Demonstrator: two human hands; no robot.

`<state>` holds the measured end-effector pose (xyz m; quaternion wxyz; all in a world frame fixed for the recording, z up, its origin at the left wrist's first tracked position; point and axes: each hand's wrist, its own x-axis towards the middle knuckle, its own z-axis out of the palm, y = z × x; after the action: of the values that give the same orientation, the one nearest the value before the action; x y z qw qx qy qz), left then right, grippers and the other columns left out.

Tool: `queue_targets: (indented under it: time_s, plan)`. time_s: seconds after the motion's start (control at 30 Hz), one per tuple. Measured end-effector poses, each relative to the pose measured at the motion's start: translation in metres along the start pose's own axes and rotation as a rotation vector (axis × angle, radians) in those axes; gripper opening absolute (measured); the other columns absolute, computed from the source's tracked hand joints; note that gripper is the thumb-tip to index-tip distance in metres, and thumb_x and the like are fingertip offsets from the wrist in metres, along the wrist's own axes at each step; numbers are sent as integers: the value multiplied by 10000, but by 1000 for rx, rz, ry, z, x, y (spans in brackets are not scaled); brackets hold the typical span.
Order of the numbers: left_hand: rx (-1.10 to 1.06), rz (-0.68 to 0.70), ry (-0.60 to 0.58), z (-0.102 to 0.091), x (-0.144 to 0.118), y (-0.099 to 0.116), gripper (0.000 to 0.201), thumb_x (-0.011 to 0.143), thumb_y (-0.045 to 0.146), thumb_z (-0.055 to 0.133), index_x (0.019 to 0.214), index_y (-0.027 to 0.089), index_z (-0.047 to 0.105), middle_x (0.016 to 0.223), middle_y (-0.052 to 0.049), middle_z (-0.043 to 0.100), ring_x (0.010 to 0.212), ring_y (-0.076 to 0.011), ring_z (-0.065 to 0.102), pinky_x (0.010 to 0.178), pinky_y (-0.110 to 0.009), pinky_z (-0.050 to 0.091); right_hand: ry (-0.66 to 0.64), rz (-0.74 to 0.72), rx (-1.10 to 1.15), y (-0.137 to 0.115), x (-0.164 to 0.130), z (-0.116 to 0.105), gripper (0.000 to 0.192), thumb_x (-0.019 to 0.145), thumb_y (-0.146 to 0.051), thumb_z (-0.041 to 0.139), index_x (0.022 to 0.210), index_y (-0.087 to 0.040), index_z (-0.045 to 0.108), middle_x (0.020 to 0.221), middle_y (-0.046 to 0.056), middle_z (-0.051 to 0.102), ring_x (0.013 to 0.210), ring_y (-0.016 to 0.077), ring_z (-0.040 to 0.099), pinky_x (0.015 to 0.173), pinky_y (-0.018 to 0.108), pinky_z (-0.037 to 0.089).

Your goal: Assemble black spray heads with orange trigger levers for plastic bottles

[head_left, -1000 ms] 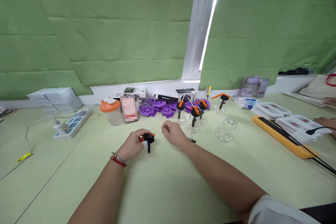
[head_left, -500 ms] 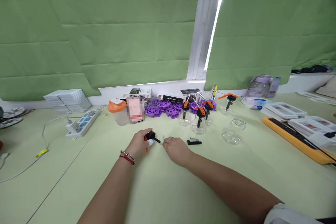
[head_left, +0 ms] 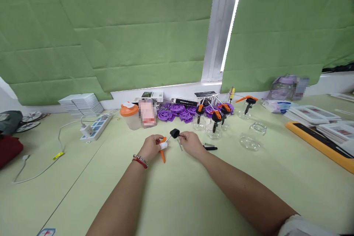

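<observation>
My left hand [head_left: 151, 149] is closed on an orange plastic lever [head_left: 162, 156]; something white covers one fingertip. A thin metal rod [head_left: 168, 138] runs from beside these fingers to a black plastic cap [head_left: 174, 133]. The cap's thin stem is pinched by my right hand [head_left: 193, 144]. Between the hands, a small metal pin [head_left: 180, 145] lies on the table. Just right of my right hand rest a coil spring [head_left: 209, 145] and a slim black plastic piece [head_left: 211, 148], partly hidden by the hand.
Behind the hands stand several glass jars [head_left: 214, 132] with orange-and-black lever tops. Purple plastic parts [head_left: 177, 108], an orange-lidded cup [head_left: 129, 118] and a phone [head_left: 147, 112] line the back. Loose glass pieces [head_left: 249, 142] lie right; a power strip [head_left: 96, 127] sits left.
The black cap has moved away from my left fingers, its stem now in my right hand, exposing the metal rod. The pin now lies tilted on the table. The view has shifted slightly.
</observation>
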<state>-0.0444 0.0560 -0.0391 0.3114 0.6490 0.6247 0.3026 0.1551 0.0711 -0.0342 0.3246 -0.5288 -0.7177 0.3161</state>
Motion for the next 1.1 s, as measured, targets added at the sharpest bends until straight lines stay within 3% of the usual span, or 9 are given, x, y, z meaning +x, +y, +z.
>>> queue_targets:
  time_s: [0.17, 0.3, 0.47, 0.6, 0.73, 0.9, 1.0, 1.1]
  plan:
    - [279, 96, 23, 1, 1, 1, 262, 776, 376, 509, 866, 179, 656, 775, -52, 622, 665, -167, 551, 592, -277, 409, 126, 62, 107, 9, 9, -24, 306, 818, -274, 421, 967, -138, 650, 702, 38, 628, 503, 120, 477, 472, 223, 349]
    - [459, 31, 111, 10, 0, 10, 218, 797, 303, 457, 885, 189, 620, 805, -71, 646, 703, -201, 573, 584, -284, 384, 167, 79, 150, 15, 10, -32, 324, 817, -296, 412, 987, -147, 644, 726, 39, 619, 495, 119, 461, 450, 228, 346]
    - [523, 29, 101, 20, 0, 14, 183, 777, 267, 471, 876, 197, 609, 876, -80, 654, 787, -230, 581, 610, -295, 383, 180, 79, 185, 21, 9, -34, 309, 804, -299, 428, 969, -155, 647, 702, 26, 588, 506, 116, 445, 447, 224, 349]
    - [427, 38, 153, 15, 0, 13, 253, 780, 238, 459, 978, 185, 608, 951, -87, 650, 861, -226, 582, 690, -307, 419, 143, 78, 261, 18, 7, -36, 291, 802, -301, 433, 926, -161, 656, 675, 16, 554, 511, 118, 450, 445, 225, 351]
    - [134, 162, 239, 10, -6, 24, 296, 786, 205, 433, 1024, 176, 607, 1032, -75, 635, 940, -200, 568, 792, -299, 427, 89, 68, 320, 7, 2, -36, 267, 802, -295, 445, 898, -163, 657, 639, 1, 528, 494, 109, 436, 442, 220, 336]
    - [-71, 269, 77, 17, -17, 48, 401, 788, 333, 512, 1151, 171, 567, 704, 5, 584, 636, -137, 515, 607, -241, 399, -4, -91, 268, -12, -15, -24, 261, 841, -284, 427, 887, -172, 658, 647, 6, 563, 530, 111, 471, 498, 223, 369]
    - [-48, 237, 92, 4, -16, 47, 416, 779, 331, 515, 1159, 173, 570, 687, 7, 578, 637, -141, 518, 604, -235, 394, 63, -188, 135, -19, -21, -28, 298, 863, -319, 429, 1023, -166, 629, 749, 33, 612, 593, 130, 520, 576, 252, 425]
    - [114, 85, 253, -31, -12, 30, 438, 751, 297, 512, 1172, 184, 557, 816, -36, 643, 744, -186, 576, 637, -249, 414, 294, -261, -81, -17, -19, -54, 379, 854, -361, 465, 1164, -165, 556, 1001, 92, 606, 787, 180, 569, 705, 303, 461]
